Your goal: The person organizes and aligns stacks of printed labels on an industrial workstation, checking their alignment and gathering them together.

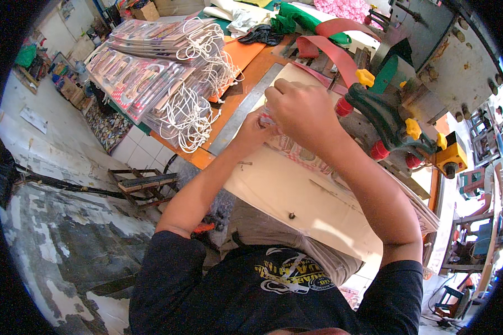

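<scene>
Beyond and left of the grip, orange tabletop (198, 160); from under the grip toward the lap, cream board (296, 195); left of the grip, corded printed bags (134, 72) in stacks. Just nearer than the grip, printed plastic sheet (299, 151) flat on the board. Right hand (302, 106) clenched, contents hidden; left hand (257, 129) just beside, apparently pinching the sheet's far end. Probably a two-handed fiddly fingertip step; next, likely needing a steady left pinch and careful right-hand pull.

Green cloth (296, 20) beside black cloth (261, 35) — pink heap (341, 8) beyond — wooden stand (147, 182) at left
</scene>
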Demonstrator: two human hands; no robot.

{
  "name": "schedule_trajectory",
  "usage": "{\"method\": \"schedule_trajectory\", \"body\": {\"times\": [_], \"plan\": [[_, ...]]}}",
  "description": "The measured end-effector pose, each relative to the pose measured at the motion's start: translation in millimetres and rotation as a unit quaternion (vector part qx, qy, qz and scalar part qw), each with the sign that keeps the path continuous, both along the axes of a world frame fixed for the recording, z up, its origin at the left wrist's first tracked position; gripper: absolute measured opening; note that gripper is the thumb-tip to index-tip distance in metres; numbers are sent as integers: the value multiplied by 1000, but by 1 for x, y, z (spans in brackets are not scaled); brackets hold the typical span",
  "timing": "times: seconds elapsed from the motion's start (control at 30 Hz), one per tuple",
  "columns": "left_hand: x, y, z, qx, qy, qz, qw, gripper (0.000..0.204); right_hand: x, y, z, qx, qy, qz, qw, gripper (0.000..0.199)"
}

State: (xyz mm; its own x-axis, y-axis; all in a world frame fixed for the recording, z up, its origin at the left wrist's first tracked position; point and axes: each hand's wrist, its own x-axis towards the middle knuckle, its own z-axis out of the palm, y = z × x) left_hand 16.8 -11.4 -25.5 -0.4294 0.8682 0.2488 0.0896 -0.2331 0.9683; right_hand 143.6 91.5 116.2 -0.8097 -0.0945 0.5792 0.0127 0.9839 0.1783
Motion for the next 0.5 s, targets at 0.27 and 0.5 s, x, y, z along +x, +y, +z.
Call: {"method": "schedule_trajectory", "body": {"times": [0.27, 0.5], "plan": [[2, 3, 3, -6, 128, 57, 990, 42, -3, -10, 1, 47, -2, -28, 998, 12], [-5, 8, -9, -11, 174, 68, 982, 39, -8, -18, -5, 44, 25, -56, 997, 10]]}}
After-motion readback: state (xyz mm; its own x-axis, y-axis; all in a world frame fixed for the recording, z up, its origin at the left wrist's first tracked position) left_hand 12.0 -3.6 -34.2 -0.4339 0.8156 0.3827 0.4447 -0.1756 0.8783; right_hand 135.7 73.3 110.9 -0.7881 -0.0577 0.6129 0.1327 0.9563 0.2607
